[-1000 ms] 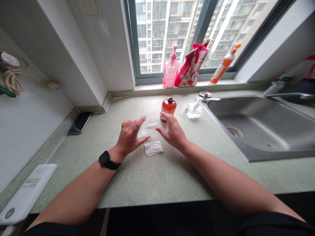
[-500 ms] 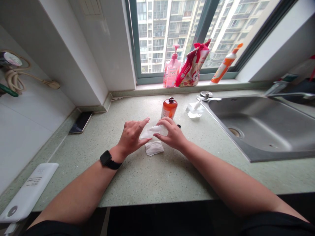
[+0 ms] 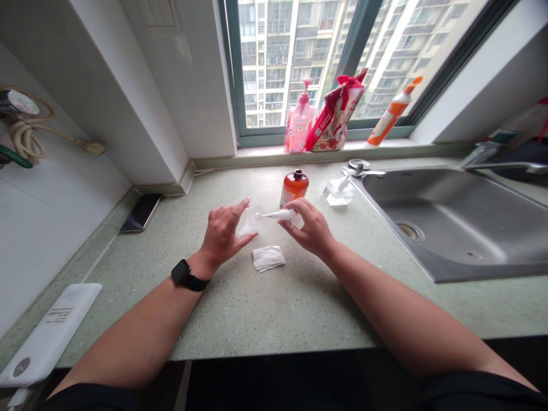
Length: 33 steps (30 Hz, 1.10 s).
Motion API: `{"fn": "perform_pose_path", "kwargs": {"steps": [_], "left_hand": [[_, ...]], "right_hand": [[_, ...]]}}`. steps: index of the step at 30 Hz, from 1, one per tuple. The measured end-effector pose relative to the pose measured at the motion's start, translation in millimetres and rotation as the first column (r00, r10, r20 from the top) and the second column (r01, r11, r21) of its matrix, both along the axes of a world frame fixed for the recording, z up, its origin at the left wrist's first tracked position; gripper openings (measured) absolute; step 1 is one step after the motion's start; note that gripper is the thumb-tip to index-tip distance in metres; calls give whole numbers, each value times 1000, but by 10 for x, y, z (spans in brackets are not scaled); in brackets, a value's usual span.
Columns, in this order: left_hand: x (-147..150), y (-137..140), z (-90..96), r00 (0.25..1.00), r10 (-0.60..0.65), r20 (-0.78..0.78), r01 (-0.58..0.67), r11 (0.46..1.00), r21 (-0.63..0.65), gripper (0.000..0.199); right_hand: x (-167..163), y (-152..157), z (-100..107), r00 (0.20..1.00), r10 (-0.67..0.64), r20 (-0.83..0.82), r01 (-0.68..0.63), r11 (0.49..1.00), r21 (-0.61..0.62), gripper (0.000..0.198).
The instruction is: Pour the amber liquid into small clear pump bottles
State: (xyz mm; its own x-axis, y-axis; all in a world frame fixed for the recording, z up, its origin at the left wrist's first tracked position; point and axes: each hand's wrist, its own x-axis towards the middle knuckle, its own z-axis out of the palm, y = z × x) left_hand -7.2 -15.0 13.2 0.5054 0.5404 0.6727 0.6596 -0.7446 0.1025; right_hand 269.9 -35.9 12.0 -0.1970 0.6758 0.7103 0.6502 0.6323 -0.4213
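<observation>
White pump head [image 3: 286, 214] in right grip [image 3: 312, 229]

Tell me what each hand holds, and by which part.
Left hand: a clear plastic bottle, by its body. Right hand: a tapered white plastic piece, by its wider end.

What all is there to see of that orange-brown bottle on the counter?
The orange-brown bottle looks like see-through glass or plastic, with rounded shoulders and a short dark neck with no cap on. A pale label on its front is too blurred to read. It stands upright on the speckled counter, just beyond the right hand, which hides part of its base; whether they touch is unclear.
</observation>
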Motion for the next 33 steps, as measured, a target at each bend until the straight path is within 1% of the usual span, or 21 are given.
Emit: {"fn": "perform_pose_path", "kwargs": {"steps": [3, 6, 11, 15, 20, 23, 25, 28, 30, 33], "left_hand": [[-18, 15, -5, 1000, 15, 6, -15, 1000, -3, 86], [-37, 31, -13, 1000, 24, 21, -23, 1000, -6, 87], [-51, 52, -27, 999, 37, 35, -36, 999, -20, 87], [-34, 41, -31, 999, 20, 41, -19, 999, -31, 90], [-14, 13, -23, 1000, -12, 21, 13, 1000, -17, 91], [-15, 14, -20, 999, -24, 26, 25, 1000, -19, 92], [-16, 22, -22, 999, -23, 35, 24, 999, -34, 92], [-15, 35, -32, 998, -28, 55, 31, 998, -51, 93], [-13, 41, -41, 997, -35, 65, 39, 998, -57, 93], [-16, 50, -54, 997, -41, 71, 46, 997, -68, 93]], "right_hand": [[74, 29, 9, 998, -11, 54, 11, 1000, -9, 20], [156, 56, 18, 987, -37, 155, 41, 999, -21, 24], [272, 87, 33, 930, -82, 357, 110, 992, -59, 29], [300, 91, 30, 905, -82, 417, 137, 985, -103, 27], [257, 86, 5, 925, -37, 378, 110, 979, -173, 24], [266, 91, 21, 949, -12, 315, 85, 972, -220, 22], [325, 104, 68, 967, -21, 254, 85, 967, -241, 19], [506, 135, 191, 983, -80, 163, 119, 962, -246, 17], [665, 155, 283, 982, -150, 113, 174, 953, -249, 19], [890, 164, 389, 961, -257, 101, 276, 914, -296, 21]]}}
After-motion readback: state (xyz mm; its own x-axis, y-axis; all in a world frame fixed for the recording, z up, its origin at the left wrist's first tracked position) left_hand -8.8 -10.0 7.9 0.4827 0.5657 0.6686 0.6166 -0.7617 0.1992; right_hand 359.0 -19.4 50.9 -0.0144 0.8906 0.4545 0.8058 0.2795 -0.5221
